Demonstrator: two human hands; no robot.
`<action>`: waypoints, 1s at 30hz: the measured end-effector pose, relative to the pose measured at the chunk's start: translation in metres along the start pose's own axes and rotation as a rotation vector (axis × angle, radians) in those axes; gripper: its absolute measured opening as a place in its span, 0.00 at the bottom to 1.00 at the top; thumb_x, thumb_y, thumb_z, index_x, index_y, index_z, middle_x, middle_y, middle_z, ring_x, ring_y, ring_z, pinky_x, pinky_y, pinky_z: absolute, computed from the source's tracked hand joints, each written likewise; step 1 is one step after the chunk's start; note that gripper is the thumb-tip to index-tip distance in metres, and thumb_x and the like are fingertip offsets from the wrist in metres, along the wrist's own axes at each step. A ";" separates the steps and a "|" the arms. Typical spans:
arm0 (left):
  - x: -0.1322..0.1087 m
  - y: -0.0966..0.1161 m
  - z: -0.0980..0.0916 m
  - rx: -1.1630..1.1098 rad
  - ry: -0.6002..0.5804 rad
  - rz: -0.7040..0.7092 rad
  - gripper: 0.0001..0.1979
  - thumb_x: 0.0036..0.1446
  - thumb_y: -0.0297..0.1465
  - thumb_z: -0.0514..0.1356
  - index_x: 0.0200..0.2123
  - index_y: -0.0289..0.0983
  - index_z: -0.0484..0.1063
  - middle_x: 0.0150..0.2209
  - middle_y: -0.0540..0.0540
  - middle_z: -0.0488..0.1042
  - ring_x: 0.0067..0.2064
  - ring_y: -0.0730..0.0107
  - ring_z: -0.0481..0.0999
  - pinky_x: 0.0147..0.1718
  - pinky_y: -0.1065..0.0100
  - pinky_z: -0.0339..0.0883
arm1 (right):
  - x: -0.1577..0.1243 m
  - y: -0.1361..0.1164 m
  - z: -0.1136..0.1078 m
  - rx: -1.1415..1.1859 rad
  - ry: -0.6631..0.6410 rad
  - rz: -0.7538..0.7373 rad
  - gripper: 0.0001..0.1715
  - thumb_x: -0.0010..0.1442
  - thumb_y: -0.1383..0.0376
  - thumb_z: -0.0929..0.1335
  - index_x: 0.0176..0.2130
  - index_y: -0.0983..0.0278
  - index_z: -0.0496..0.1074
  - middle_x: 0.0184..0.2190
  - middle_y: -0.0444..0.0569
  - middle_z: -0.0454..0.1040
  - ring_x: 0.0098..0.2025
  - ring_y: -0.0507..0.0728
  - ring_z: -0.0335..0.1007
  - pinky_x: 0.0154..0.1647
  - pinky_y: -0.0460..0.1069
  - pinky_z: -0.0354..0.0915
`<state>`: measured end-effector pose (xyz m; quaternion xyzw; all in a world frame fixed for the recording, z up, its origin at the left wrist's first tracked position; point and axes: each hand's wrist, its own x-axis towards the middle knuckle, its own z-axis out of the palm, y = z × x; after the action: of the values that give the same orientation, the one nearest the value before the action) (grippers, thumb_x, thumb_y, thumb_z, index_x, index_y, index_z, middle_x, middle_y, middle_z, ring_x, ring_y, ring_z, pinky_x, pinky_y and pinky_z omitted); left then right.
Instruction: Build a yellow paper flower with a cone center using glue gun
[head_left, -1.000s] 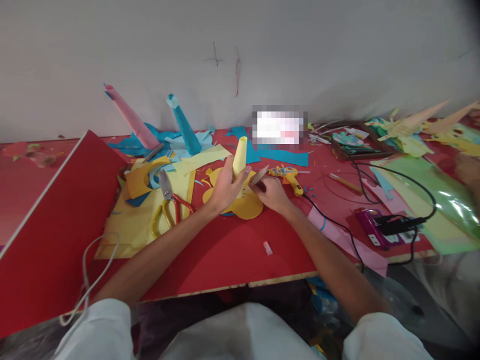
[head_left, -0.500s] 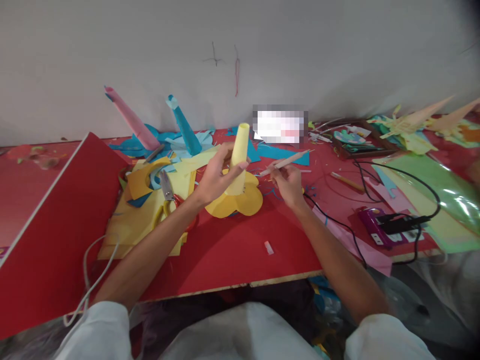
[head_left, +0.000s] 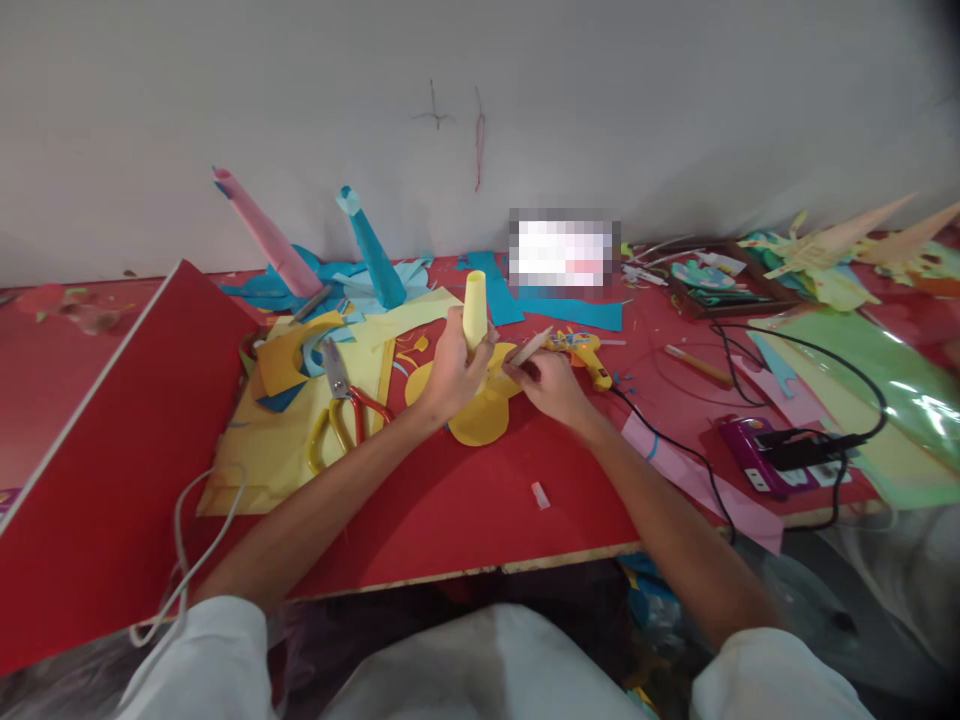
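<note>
My left hand (head_left: pixel 456 372) is closed around a pale yellow paper tube (head_left: pixel 475 308), which narrows toward its open top. Under the tube, a deeper yellow flower-shaped paper base (head_left: pixel 480 418) with rounded petals is close to the red table. My right hand (head_left: pixel 551 385) pinches a slim, pale, tapered stick (head_left: pixel 531 346); its exact kind is unclear. The stick's lower end is over the petals, close to the tube's foot, and my fingers partly cover it. Just behind my right hand lies a yellow glue gun (head_left: pixel 589 352) with a black cord.
Scissors (head_left: pixel 341 395) with yellow and red handles rest on yellow paper sheets at left. Pink (head_left: pixel 274 240) and blue paper tubes (head_left: pixel 373 250) stand behind. On the right are a purple power strip (head_left: pixel 772 455), a pencil (head_left: pixel 697 366) and a tray (head_left: pixel 720 285). A red panel (head_left: pixel 112 470) rises at left.
The tube and flower base have tilted and shifted slightly, showing more of the petals. My right hand has moved left with the stick to the tube's foot, uncovering the glue gun.
</note>
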<state>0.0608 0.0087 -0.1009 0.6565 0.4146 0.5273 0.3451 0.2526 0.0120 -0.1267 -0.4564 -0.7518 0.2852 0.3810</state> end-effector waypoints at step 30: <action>0.037 0.028 -0.061 -0.044 -0.499 0.028 0.30 0.64 0.39 0.68 0.65 0.43 0.62 0.52 0.40 0.78 0.56 0.57 0.79 0.55 0.55 0.75 | 0.001 0.007 -0.007 0.067 0.179 0.051 0.25 0.67 0.43 0.69 0.38 0.62 0.76 0.29 0.50 0.79 0.30 0.58 0.74 0.32 0.51 0.67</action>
<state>0.0099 0.0317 -0.0480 0.7642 0.2958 0.3626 0.4439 0.2611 0.0167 -0.1282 -0.4861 -0.6930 0.2780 0.4541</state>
